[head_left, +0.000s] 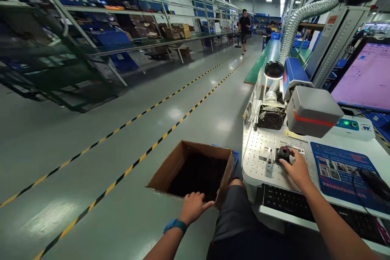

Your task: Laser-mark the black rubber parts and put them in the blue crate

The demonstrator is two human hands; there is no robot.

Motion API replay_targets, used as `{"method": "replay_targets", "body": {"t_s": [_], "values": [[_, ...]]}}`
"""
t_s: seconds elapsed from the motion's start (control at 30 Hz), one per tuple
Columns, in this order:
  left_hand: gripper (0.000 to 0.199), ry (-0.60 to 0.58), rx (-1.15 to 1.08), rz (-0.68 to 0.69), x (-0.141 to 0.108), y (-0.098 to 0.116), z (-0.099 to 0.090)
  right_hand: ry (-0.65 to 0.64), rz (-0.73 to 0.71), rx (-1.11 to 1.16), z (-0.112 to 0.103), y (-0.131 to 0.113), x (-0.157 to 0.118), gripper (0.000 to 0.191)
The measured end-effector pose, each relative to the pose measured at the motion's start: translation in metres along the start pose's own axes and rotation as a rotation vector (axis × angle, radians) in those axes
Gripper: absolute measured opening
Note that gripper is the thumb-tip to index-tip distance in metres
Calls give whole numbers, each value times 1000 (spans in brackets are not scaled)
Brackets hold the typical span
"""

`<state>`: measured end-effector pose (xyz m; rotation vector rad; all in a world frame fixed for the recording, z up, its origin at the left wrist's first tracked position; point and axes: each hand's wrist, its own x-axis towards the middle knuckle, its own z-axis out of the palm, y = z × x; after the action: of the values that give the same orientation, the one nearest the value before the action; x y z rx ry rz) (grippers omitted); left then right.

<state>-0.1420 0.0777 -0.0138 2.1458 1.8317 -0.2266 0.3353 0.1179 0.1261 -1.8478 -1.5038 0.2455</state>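
My right hand grips a small round black part at the metal fixture on the perforated plate. A red light spot shows on top of the part. Above it hangs the grey box-shaped head of a machine with an orange stripe. My left hand, with a blue band at the wrist, is at the near rim of an open cardboard box. Its thumb is spread away from the fingers. Dark contents fill the box, too dim to make out singly.
A fan and a small lamp stand behind the plate. To the right lie a blue mat and a mouse. A keyboard sits below the worktop edge. Farther off, a person is in the aisle.
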Motion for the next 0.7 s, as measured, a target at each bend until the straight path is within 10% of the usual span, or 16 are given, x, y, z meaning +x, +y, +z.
{"method": "replay_targets", "body": {"t_s": [0.7], "values": [[46,-97,162,-77,-3,11,-22,33,43,53,17,-21,14,50]]}}
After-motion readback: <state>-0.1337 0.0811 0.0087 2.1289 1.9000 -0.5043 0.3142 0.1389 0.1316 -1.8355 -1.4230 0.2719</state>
